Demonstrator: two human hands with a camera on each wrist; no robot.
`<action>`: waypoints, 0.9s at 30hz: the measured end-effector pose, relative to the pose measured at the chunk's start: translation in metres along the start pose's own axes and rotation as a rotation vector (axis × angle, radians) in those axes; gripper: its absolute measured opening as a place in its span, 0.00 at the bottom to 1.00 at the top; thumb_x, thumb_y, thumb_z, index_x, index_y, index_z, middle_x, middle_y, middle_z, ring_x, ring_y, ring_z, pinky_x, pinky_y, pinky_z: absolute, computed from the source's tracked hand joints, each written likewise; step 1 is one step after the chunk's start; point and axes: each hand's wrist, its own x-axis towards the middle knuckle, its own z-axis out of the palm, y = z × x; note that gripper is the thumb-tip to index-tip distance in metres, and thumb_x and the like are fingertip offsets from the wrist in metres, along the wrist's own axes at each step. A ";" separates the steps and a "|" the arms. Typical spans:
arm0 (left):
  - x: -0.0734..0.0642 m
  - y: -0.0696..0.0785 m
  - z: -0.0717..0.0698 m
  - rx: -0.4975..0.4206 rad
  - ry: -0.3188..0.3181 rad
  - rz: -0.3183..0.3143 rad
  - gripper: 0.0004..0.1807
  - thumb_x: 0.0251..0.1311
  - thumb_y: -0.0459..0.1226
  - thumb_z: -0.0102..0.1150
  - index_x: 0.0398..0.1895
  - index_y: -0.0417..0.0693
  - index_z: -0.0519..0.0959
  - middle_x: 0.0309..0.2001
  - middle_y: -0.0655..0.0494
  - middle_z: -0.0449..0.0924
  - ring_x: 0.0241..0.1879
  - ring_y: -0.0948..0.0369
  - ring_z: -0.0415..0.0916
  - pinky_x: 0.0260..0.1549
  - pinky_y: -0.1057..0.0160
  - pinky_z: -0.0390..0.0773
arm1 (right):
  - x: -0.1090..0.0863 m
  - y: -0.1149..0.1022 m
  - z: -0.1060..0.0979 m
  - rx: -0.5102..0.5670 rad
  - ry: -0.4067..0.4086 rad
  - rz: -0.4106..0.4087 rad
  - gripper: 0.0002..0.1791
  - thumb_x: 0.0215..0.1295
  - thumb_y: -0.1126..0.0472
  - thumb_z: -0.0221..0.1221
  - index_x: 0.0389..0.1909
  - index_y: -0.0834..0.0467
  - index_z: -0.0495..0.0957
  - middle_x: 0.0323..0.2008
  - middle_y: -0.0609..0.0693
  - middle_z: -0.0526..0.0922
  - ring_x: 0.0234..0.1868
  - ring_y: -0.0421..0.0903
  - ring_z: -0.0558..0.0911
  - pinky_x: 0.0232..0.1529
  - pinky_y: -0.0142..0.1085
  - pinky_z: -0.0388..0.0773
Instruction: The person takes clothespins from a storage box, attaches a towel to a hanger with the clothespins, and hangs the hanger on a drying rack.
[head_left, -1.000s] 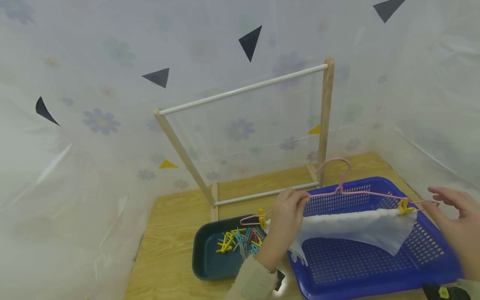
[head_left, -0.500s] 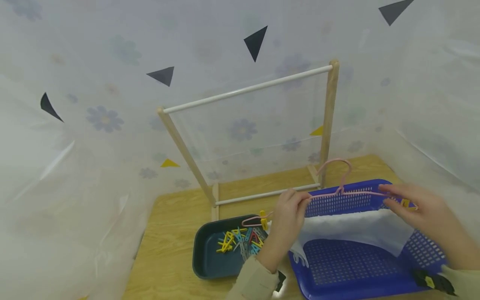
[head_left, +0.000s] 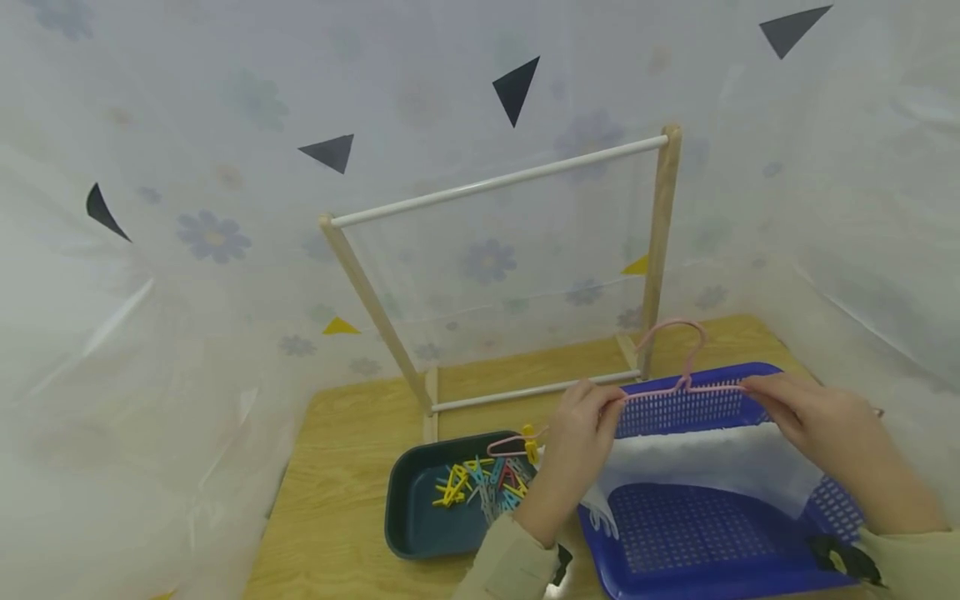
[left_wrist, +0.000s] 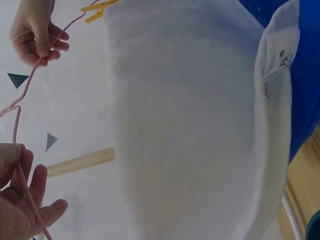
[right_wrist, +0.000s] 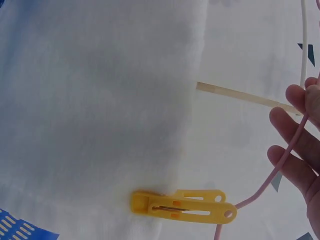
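Both hands hold a pink clothes hanger by its two sloping arms, its hook pointing up. The left hand pinches it left of the neck, and the right hand pinches it on the other side. A white cloth hangs from the lower bar, over the blue basket. One yellow clothespin is at the hanger's left end. Another yellow clothespin clips the cloth near the right end; the right hand hides it in the head view. A small printed mark shows on the cloth's hem in the left wrist view.
The blue perforated basket sits below the hands on the wooden table. Left of it is a dark green tray with several coloured clothespins. Behind stands a wooden rack with a white top rod. Plastic sheeting surrounds the table.
The right hand has moved left from the hanger's right end, past the clothespin, and now pinches the hanger's arm closer to the neck. The left hand has kept its hold.
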 end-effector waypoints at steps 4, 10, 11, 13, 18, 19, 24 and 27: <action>0.002 0.001 -0.003 0.167 -0.003 0.028 0.05 0.58 0.39 0.56 0.31 0.51 0.80 0.26 0.64 0.74 0.25 0.71 0.68 0.32 0.73 0.67 | -0.001 0.001 0.001 -0.005 0.001 0.001 0.31 0.69 0.45 0.38 0.26 0.64 0.80 0.19 0.55 0.80 0.12 0.48 0.75 0.12 0.35 0.68; 0.002 0.000 -0.006 0.328 -0.025 0.024 0.04 0.55 0.43 0.58 0.30 0.57 0.81 0.28 0.67 0.77 0.31 0.69 0.74 0.41 0.57 0.72 | -0.004 0.002 0.002 -0.036 0.029 0.025 0.32 0.68 0.44 0.38 0.25 0.64 0.79 0.19 0.58 0.80 0.13 0.53 0.75 0.13 0.41 0.69; 0.001 0.000 -0.007 0.331 -0.028 0.015 0.04 0.55 0.43 0.58 0.30 0.57 0.81 0.29 0.66 0.78 0.32 0.68 0.75 0.42 0.55 0.72 | -0.005 0.002 0.001 -0.047 0.018 0.033 0.32 0.68 0.44 0.37 0.24 0.64 0.79 0.20 0.58 0.80 0.14 0.54 0.76 0.14 0.42 0.69; 0.000 -0.002 -0.007 0.340 -0.035 -0.004 0.04 0.54 0.43 0.58 0.30 0.57 0.81 0.30 0.66 0.78 0.33 0.67 0.75 0.44 0.53 0.71 | -0.007 0.003 -0.001 -0.063 0.005 0.042 0.33 0.68 0.43 0.36 0.25 0.65 0.79 0.21 0.59 0.80 0.15 0.54 0.76 0.14 0.43 0.69; -0.001 -0.007 -0.012 0.352 -0.027 -0.022 0.05 0.51 0.43 0.61 0.30 0.56 0.81 0.30 0.64 0.79 0.34 0.63 0.76 0.44 0.51 0.71 | -0.011 0.008 -0.003 -0.072 0.018 0.052 0.33 0.68 0.43 0.37 0.24 0.64 0.79 0.19 0.57 0.79 0.12 0.53 0.75 0.12 0.42 0.68; -0.001 -0.008 -0.012 0.352 -0.020 -0.023 0.05 0.50 0.43 0.62 0.30 0.55 0.81 0.31 0.64 0.80 0.34 0.63 0.77 0.44 0.51 0.72 | -0.012 0.008 -0.003 -0.072 0.023 0.053 0.33 0.68 0.43 0.38 0.24 0.64 0.79 0.18 0.57 0.79 0.12 0.53 0.75 0.13 0.42 0.68; -0.002 -0.015 -0.017 0.360 0.009 -0.027 0.05 0.48 0.43 0.63 0.28 0.54 0.82 0.29 0.63 0.80 0.31 0.64 0.76 0.39 0.61 0.73 | -0.015 0.010 -0.005 -0.081 0.024 0.079 0.34 0.68 0.43 0.37 0.24 0.65 0.79 0.20 0.59 0.79 0.15 0.56 0.76 0.15 0.45 0.68; -0.001 -0.018 -0.020 0.357 0.021 -0.050 0.05 0.48 0.43 0.63 0.27 0.54 0.82 0.27 0.64 0.79 0.29 0.65 0.75 0.35 0.64 0.73 | -0.017 0.010 -0.008 -0.088 0.004 0.094 0.35 0.68 0.42 0.36 0.24 0.65 0.79 0.21 0.61 0.80 0.16 0.57 0.77 0.15 0.47 0.69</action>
